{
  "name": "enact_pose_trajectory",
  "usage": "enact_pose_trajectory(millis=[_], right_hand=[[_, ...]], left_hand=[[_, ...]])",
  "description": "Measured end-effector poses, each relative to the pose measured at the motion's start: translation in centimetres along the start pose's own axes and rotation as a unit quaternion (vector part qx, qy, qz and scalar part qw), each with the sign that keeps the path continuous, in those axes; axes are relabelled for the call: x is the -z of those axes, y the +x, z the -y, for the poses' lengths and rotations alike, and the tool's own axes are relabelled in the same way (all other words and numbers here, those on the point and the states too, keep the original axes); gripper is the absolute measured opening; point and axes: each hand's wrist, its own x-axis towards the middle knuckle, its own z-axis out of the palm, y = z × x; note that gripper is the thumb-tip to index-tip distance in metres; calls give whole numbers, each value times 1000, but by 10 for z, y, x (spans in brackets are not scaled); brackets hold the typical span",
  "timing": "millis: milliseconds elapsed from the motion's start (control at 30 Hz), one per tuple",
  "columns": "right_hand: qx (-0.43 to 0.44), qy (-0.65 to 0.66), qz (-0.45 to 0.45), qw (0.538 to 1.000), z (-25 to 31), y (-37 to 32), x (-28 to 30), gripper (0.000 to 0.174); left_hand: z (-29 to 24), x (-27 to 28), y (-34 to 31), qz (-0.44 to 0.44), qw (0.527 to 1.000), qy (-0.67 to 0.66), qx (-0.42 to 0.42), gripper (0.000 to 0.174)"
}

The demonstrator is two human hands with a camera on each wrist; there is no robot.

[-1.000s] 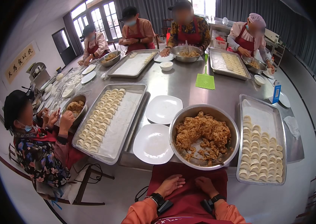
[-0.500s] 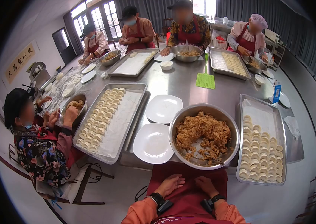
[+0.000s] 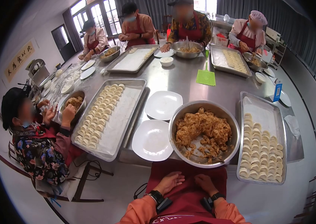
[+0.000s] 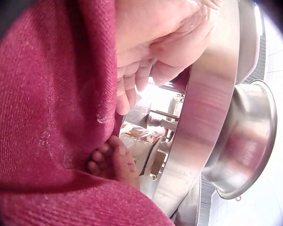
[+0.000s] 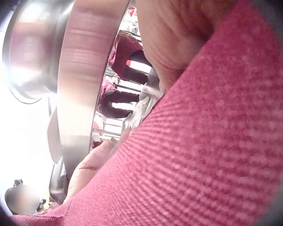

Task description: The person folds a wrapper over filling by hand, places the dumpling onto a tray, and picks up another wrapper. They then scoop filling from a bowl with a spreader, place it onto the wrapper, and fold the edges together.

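Note:
Both hands lie on the dark red apron [image 3: 187,186] below the table edge, a small gap between them. The left hand [image 3: 170,182] has its fingers loosely bent and holds nothing; the left wrist view shows this hand [image 4: 165,42] beside the apron cloth [image 4: 52,94]. The right hand [image 3: 205,184] rests with loosely curled fingers, also holding nothing; in the right wrist view the cloth partly covers this hand [image 5: 179,37]. Just beyond them stands a steel bowl [image 3: 236,134] of brown filling [image 3: 202,127], a utensil handle lying in it.
Two white plates [image 3: 152,140] are left of the bowl. Trays of dumplings stand at left [image 3: 122,123] and right [image 3: 264,108]. A green swatter [image 3: 206,77] lies farther back. Several people in aprons are around the table, one seated at the left [image 3: 40,149].
The view has shifted slightly. My hands stay on the apron. At the left, the seated person's hands have moved near their bowl; the person at the far right has moved their hands.

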Motion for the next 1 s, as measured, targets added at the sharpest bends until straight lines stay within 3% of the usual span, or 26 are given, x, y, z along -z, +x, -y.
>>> enact_pose_trajectory(millis=[1000], right_hand=[[2, -2, 8, 1000, -4, 2, -2, 20]], left_hand=[[-3, -2, -1, 12, 1000, -11, -3, 32]])
